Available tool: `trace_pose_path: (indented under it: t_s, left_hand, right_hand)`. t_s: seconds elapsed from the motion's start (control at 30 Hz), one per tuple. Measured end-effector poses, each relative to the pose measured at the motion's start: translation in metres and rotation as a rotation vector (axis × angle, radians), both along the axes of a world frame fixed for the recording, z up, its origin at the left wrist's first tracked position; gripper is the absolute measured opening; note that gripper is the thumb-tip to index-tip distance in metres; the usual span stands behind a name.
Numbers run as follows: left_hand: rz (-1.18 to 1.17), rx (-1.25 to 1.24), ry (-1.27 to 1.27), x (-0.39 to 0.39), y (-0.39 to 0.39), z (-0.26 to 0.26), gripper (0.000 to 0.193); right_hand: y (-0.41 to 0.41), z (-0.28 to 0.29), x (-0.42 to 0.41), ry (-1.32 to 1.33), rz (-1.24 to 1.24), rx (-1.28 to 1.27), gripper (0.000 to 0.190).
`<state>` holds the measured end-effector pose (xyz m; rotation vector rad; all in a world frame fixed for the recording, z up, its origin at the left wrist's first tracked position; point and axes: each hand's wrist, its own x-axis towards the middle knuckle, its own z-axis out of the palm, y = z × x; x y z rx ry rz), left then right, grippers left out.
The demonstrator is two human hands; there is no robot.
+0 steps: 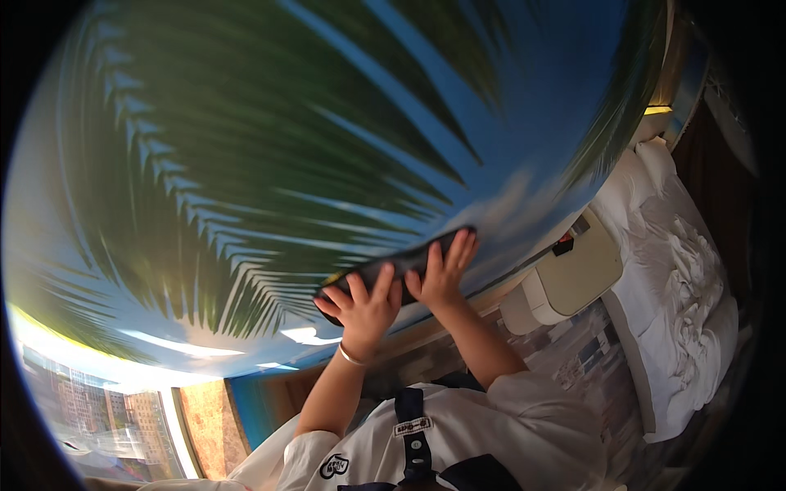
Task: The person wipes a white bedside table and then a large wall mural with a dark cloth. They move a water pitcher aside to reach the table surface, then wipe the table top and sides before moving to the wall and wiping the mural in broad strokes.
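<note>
Both hands lie on a dark, elongated pad (402, 264) with rounded ends, held against a wall mural (295, 153) of green palm fronds and blue sky. My left hand (368, 304), with a light bracelet at the wrist, covers the pad's lower left part, its fingers spread. On the upper right part rests my right hand (443, 273), fingers apart and pointing up along the pad. The pad sits at a slant, its right end higher. Its face towards the wall is hidden.
At the right stands a bed (651, 368) with rumpled white linen. Beside it is a beige nightstand (583, 270) with a small black box (563, 245) on top. Patterned carpet (577, 347) covers the floor. A bright window (104, 417) shows buildings at the lower left.
</note>
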<state>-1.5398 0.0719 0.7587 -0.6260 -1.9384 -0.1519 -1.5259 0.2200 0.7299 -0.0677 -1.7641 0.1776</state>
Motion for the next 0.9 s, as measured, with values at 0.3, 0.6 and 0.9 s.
trace_pose_path:
  t_s: [0.3, 0.6, 0.9]
  left_hand:
    - [0.026, -0.006, 0.005, 0.012, 0.071, 0.068, 0.039]
    - [0.083, 0.145, 0.207, 0.02, 0.181, 0.24, 0.049]
    - [0.019, 0.151, 0.103, 0.023, 0.202, 0.146, 0.049]
  right_hand:
    - [0.066, 0.052, 0.009, 0.007, -0.019, -0.001, 0.054]
    - [0.174, 0.27, 0.02, 0.193, -0.007, 0.091, 0.066]
    - [0.18, 0.135, 0.034, -0.036, 0.003, -0.014, 0.048]
